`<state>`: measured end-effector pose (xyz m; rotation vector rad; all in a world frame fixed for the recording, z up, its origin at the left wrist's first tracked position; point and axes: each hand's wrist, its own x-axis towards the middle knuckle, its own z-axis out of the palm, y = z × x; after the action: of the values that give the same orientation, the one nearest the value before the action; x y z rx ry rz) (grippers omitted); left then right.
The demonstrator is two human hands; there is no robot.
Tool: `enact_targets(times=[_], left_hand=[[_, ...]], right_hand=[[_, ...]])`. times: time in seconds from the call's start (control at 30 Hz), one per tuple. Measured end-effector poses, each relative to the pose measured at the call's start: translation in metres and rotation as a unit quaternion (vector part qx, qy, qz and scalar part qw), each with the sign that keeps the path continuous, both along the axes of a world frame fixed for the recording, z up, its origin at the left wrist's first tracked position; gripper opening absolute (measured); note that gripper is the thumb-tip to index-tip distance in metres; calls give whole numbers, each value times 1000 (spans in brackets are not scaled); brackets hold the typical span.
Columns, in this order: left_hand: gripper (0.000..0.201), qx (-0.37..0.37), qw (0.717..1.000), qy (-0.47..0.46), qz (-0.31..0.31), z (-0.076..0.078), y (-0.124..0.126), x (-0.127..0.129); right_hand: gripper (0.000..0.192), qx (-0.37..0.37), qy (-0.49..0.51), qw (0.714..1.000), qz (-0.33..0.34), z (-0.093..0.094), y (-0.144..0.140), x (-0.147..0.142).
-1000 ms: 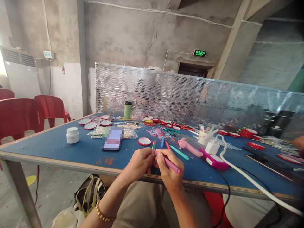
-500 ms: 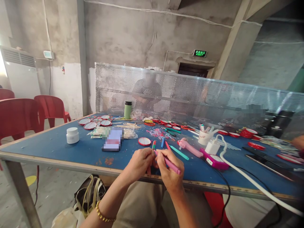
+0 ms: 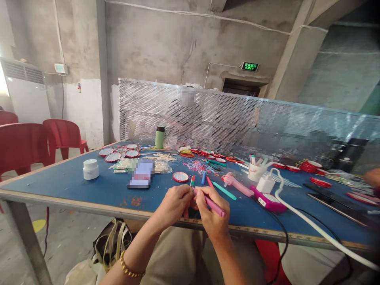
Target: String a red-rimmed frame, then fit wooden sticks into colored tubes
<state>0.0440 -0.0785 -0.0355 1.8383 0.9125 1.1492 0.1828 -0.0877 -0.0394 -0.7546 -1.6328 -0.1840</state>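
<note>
My left hand is closed, fingers pinched on a narrow flat stick whose upper end shows red and green. Its middle is hidden by the fingers. My right hand grips a pink marker like a pen, its tip against or very near the stick; the contact is too small to make out. Just beyond the hands lie a blue marker, a red marker and a teal marker. A red-rimmed round disc rests behind my left hand.
A phone and a white jar stand to the left. Rightward are a pink handheld fan, a magenta power strip with a white cable, and a cup of pens. A perforated metal screen borders the far side.
</note>
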Motion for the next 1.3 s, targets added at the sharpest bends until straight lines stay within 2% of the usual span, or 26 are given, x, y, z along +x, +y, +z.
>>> enact_targets(times=[0.5,0.73,1.3], left_hand=[[38,-9,1000,0,3,2,-1,0],[38,-3,1000,2,-1,-1,2,0],[37,0,1000,6,5,1,2,0]], right_hand=[[17,-3,2,1000,6,-2,0,1],[18,-15,36,999,9,-4,1,1],[17,10,5,1000,4,-2,1,1]])
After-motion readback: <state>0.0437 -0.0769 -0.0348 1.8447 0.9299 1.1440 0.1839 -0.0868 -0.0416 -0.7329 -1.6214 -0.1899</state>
